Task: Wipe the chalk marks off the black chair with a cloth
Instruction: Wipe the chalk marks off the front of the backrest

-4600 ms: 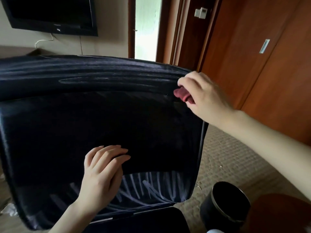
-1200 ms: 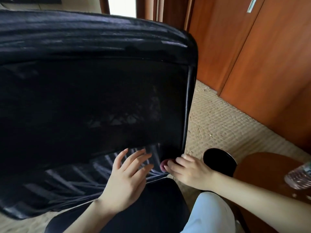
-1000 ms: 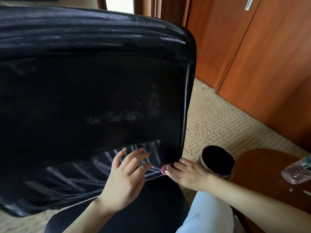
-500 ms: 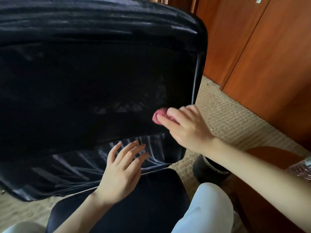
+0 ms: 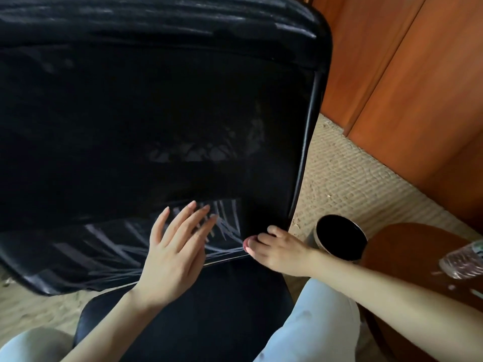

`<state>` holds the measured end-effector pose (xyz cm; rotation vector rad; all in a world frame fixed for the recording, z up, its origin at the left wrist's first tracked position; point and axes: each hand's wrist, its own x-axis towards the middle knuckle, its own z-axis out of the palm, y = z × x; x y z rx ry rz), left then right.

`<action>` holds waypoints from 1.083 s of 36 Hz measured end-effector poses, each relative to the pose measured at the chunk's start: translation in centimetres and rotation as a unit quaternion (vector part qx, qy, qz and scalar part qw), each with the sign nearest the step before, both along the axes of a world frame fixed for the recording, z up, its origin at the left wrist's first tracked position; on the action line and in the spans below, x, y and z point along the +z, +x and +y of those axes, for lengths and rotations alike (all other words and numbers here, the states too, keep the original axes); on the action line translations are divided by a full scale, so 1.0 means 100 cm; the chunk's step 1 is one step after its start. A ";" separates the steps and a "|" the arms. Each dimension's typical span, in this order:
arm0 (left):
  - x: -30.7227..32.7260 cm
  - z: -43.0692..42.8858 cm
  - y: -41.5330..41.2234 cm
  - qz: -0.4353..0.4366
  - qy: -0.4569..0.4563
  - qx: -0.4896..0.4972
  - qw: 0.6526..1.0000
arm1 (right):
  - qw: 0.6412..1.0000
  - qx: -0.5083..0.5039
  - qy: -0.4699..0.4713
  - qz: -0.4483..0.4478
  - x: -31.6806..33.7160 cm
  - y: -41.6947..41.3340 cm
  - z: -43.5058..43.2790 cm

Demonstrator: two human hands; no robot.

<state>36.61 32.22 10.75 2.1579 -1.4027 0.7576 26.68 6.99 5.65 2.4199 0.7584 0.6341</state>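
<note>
From the head-worn camera, a person is leaning over the black chair, whose backrest is filling most of the view. The left hand is lying loose with its fingers straight and slightly fanned, its fingertips reaching onto the lower panel of the backrest; whether they are pressing on it cannot be told. The left forearm is coming up from the bottom edge across the seat. The right hand is curling its fingers tightly round a small pink cloth, of which only a tip is showing, and is holding it against the bottom right corner of the backrest. The right arm is stretching in from the lower right, above a pale trouser leg. White chalk marks are streaking the lower panel between the two hands and further left. A dark round container is standing on the carpet just beside the right hand, and a plastic bottle is lying on a round wooden surface.
</note>
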 end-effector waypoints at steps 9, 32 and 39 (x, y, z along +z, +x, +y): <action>0.002 0.012 0.002 0.009 -0.035 0.028 0.999 | 0.974 -0.005 0.167 -0.156 0.134 0.035 0.014; 0.004 0.017 0.004 -0.010 -0.047 -0.004 0.999 | 0.995 0.029 0.096 -0.010 0.081 0.018 0.018; 0.006 0.016 0.004 -0.002 -0.026 0.019 0.999 | 0.983 0.020 0.129 -0.128 0.140 0.065 0.042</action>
